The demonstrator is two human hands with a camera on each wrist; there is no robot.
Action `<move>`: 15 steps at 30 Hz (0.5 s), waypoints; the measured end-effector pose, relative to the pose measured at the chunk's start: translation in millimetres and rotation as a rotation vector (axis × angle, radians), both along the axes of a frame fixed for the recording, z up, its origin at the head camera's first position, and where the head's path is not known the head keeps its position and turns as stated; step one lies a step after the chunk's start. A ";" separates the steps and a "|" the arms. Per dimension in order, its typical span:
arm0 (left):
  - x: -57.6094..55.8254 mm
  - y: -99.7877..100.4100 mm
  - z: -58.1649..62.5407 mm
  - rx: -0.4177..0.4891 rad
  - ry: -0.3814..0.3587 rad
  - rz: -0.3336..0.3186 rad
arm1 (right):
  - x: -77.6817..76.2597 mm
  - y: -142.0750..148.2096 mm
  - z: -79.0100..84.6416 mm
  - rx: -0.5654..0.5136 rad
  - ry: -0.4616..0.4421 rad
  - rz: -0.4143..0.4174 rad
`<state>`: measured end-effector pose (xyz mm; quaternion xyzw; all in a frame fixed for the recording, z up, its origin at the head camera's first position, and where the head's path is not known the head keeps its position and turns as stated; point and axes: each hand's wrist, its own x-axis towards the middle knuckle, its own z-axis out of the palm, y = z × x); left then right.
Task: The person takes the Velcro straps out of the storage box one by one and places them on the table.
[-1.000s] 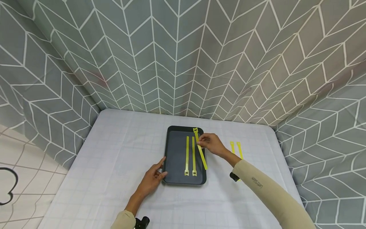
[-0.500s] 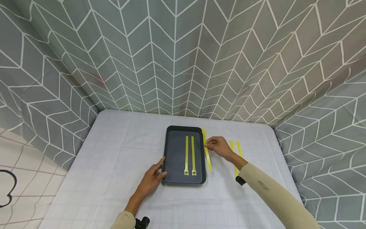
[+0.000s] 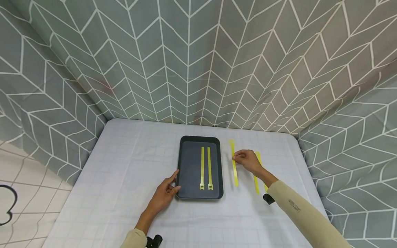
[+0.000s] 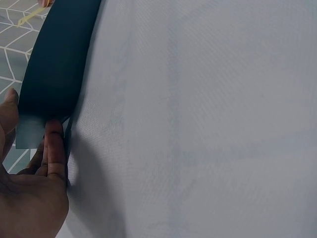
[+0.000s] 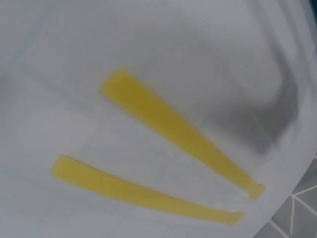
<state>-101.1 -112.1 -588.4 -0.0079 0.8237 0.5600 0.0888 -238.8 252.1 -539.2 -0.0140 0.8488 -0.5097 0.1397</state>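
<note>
My right hand pinches a yellow hook-and-loop cable tie between thumb and fingers, to the right of a dark grey tray. Two more yellow ties lie side by side in the tray, slotted heads toward me. My left hand holds the tray at its near left edge; in the left wrist view the thumb and fingers are on opposite sides of the tray wall. Partly hidden under my right forearm in the head view, two loose ties lie on the cloth and show in the right wrist view.
A white cloth covers the table under the tray. Grey curtains with a white zigzag pattern stand along the back and both sides.
From over the tray's right edge, my right hand has moved right with the tie, which now hangs straighter beside the tray. My left hand and the two ties in the tray stay put.
</note>
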 end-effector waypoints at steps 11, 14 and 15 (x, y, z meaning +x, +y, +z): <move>0.2 0.6 2.3 0.009 -0.003 -0.004 | 10.2 15.2 -5.4 0.042 -0.024 -0.031; 0.1 0.5 1.7 0.005 -0.002 -0.005 | 10.9 18.9 -6.8 0.055 -0.035 -0.041; 0.1 0.3 1.4 0.004 -0.003 -0.006 | 10.9 20.1 -7.5 0.054 -0.040 -0.046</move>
